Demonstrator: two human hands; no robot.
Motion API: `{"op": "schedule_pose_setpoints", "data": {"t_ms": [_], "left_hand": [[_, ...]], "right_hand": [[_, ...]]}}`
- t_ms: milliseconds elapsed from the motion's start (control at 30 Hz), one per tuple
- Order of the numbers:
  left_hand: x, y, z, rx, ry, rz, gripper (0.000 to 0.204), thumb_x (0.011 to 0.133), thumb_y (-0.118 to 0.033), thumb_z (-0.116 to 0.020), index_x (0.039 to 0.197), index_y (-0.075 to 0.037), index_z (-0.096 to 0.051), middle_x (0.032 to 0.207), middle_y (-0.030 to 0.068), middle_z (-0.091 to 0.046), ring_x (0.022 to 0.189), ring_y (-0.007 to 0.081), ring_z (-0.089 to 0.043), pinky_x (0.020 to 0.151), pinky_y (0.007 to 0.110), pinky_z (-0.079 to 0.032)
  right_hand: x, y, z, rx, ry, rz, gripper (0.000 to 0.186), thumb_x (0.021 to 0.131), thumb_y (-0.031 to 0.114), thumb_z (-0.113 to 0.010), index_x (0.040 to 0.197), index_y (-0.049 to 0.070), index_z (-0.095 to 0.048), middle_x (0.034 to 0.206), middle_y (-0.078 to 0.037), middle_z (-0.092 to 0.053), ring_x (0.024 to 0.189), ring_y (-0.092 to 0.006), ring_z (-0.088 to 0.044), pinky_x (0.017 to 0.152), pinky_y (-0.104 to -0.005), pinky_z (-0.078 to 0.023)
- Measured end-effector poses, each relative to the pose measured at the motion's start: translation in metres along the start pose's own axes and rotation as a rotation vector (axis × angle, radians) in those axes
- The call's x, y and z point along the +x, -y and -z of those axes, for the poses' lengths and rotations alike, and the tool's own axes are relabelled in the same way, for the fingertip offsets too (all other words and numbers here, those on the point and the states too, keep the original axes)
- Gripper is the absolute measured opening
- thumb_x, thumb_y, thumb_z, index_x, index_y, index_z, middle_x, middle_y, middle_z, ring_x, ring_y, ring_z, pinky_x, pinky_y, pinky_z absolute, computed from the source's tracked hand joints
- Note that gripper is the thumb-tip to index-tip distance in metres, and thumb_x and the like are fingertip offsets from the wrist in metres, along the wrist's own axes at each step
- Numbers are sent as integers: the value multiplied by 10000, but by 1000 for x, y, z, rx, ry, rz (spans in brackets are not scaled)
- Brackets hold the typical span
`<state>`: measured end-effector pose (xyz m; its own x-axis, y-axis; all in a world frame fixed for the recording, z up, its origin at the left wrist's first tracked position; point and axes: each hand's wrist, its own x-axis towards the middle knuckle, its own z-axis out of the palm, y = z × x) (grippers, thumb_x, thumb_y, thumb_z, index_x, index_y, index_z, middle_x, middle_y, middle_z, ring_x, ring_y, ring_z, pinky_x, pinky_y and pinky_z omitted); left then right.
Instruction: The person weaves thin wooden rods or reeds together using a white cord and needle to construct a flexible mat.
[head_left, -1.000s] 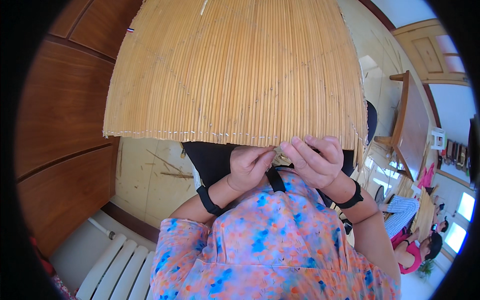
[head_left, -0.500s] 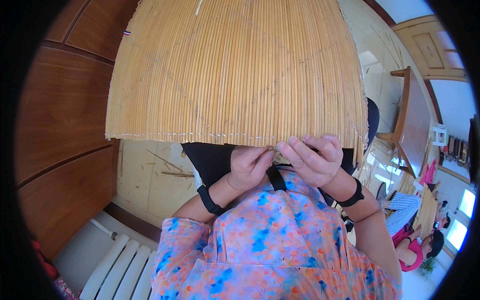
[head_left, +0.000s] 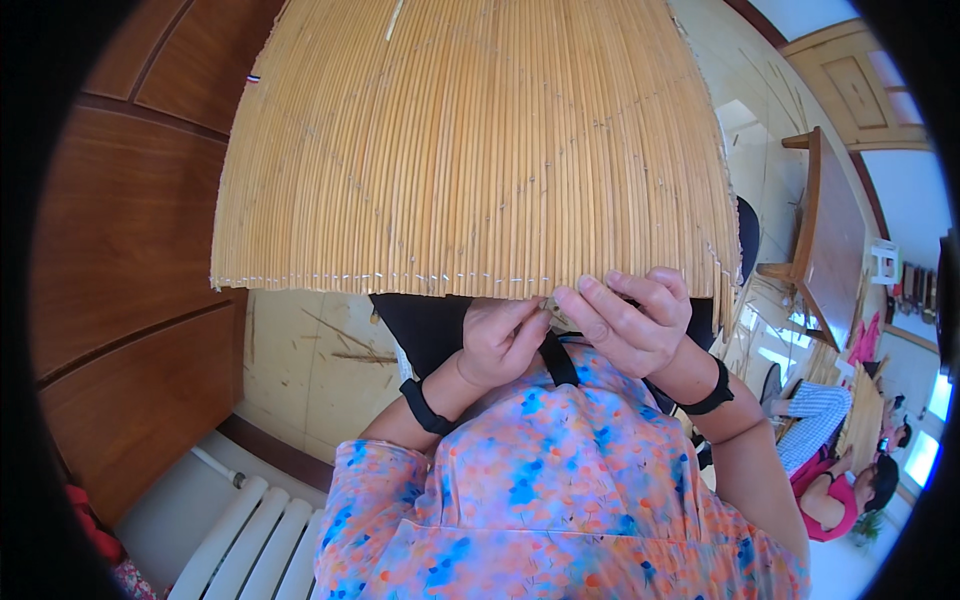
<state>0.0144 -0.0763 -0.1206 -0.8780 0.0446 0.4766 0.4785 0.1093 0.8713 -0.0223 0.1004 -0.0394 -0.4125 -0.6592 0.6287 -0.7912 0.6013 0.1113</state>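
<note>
A large mat of straw-coloured stalks [head_left: 450, 170] laid side by side slopes over my lap. White stitches run along its near edge, and thin thread lines cross its face in slanting rows. Just under that edge, my left hand [head_left: 500, 340] is closed, thumb against fingers; what it pinches is too small to make out. My right hand [head_left: 635, 325] grips the near edge to the right of it, fingertips on the stalk ends where the stitching stops. Between the two hands shows a small greyish bit I cannot identify.
Brown wooden cabinets [head_left: 140, 240] stand at the left, above a white radiator [head_left: 250, 540]. Loose stalks lie on the pale floor [head_left: 290, 400]. To the right are a wooden table [head_left: 825, 230], a white stool [head_left: 884, 262] and a person in pink [head_left: 830, 500].
The view has shifted slightly. Both hands stay at the same spot on the mat's near edge, and the greyish bit between them shows a little more.
</note>
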Motion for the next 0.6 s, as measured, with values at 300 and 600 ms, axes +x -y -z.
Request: {"op": "schedule_pose_setpoints", "data": {"t_ms": [300,600], "left_hand": [[-3,3,3,1,52,16,82,832,52,-542,891,49,-599,602,68,-609,509,146,-610,479,245,-469],[-9,7,5,-75,80,102,207,791,-11,-635,986,57,-633,657,106,-614,540,222,-616,517,307,-481]], "right_hand": [[1,0,-1,7,-13,-20,327,674,218,-621,979,185,-735,966,54,-611,830,-133,-537,704,-272,-398],[3,0,0,0,-27,-11,332,666,225,-621,975,182,-734,960,59,-611,823,-132,-533,682,-270,-398]]}}
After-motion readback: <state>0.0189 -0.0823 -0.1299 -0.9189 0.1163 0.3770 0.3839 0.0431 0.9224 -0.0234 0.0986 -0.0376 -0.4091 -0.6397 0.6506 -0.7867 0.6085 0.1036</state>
